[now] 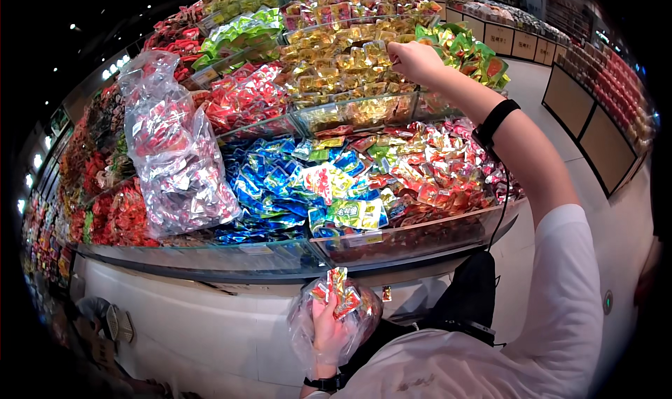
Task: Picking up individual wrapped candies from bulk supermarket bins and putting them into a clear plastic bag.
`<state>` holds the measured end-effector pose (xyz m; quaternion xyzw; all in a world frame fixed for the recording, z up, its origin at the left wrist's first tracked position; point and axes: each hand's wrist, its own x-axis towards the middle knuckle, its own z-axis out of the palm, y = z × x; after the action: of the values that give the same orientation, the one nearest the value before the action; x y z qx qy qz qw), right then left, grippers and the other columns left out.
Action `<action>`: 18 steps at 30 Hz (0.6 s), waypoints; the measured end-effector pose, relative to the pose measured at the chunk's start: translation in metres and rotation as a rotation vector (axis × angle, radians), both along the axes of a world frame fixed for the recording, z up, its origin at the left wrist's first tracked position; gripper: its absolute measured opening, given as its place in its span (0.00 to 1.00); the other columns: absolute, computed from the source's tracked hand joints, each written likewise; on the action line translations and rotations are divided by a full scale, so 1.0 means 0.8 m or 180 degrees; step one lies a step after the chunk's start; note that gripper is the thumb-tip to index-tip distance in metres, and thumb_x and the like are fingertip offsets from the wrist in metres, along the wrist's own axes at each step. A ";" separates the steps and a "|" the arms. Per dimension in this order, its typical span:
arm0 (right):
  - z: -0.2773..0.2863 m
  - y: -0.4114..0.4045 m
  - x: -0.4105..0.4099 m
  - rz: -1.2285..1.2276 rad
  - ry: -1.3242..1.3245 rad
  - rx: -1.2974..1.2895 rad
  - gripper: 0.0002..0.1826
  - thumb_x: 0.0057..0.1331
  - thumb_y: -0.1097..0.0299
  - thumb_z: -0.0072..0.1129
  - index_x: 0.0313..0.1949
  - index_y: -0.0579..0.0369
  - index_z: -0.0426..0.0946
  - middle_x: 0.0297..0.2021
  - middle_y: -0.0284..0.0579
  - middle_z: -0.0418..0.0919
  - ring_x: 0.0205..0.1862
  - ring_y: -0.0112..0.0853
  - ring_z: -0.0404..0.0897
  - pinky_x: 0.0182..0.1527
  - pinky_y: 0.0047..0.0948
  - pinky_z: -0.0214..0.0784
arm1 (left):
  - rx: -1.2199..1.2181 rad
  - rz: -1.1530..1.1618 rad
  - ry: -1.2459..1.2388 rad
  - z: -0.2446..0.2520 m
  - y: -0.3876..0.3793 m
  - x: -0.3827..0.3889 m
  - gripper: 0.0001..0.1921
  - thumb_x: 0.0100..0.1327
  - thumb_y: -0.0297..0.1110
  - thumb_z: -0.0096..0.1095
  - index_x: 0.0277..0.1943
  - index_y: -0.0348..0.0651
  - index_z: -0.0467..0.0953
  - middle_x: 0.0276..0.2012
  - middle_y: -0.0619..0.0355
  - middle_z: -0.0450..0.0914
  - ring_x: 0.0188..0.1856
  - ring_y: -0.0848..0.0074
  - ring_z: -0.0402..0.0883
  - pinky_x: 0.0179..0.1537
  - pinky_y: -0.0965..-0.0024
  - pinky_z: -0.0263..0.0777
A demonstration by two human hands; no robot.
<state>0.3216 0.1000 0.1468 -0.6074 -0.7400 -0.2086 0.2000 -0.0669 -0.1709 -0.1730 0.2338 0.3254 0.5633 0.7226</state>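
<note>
My left hand [329, 328] is low in the view, in front of the display, with its fingers on small red and gold snack packets [345, 296] in and over a clear plastic bag [302, 320]. My right hand [417, 60] is stretched out over the upper tier, its fingers curled above gold-wrapped packets [336, 63]; whether it holds something cannot be told. Green packets [480, 58] lie just beyond its wrist. On the lower tier are blue packets [273, 181] and red packets [441, 173], with a few green and white packets [357, 213] on top between them.
Large clear bags [178, 157] of red-and-white packets lie on the display's left part. A clear divider rim [420, 223] edges the front. One small packet [387, 293] is below it. Other display stands [588, 121] are at right. A person's shoes [121, 323] show at lower left.
</note>
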 end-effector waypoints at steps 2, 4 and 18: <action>-0.004 0.003 0.004 -0.0011 -0.0241 -0.0013 0.11 0.59 0.66 0.62 0.41 0.50 0.75 0.34 0.45 0.83 0.42 0.45 0.83 0.41 0.45 0.75 | -0.0018 0.0019 -0.0024 -0.007 0.002 0.000 0.15 0.74 0.26 0.53 0.62 0.41 0.68 0.55 0.53 0.79 0.53 0.70 0.81 0.55 0.62 0.77; -0.002 -0.001 0.000 -0.0006 -0.0481 -0.0019 0.11 0.59 0.67 0.63 0.42 0.50 0.75 0.35 0.44 0.83 0.42 0.45 0.83 0.41 0.45 0.75 | 0.0011 0.0021 -0.0020 -0.017 0.003 -0.003 0.16 0.74 0.26 0.53 0.62 0.41 0.68 0.55 0.53 0.79 0.53 0.70 0.82 0.55 0.62 0.77; 0.059 0.008 0.011 0.0294 0.0004 0.0312 0.12 0.67 0.63 0.62 0.41 0.56 0.71 0.38 0.46 0.80 0.42 0.42 0.80 0.46 0.40 0.71 | -0.0128 0.0050 -0.0162 -0.014 0.003 -0.004 0.17 0.74 0.26 0.54 0.63 0.41 0.68 0.55 0.53 0.79 0.54 0.69 0.81 0.56 0.61 0.77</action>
<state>0.3304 0.1065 0.1943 -0.5621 -0.7560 -0.2348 0.2394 -0.0705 -0.1684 -0.1845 0.2023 0.3200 0.5681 0.7307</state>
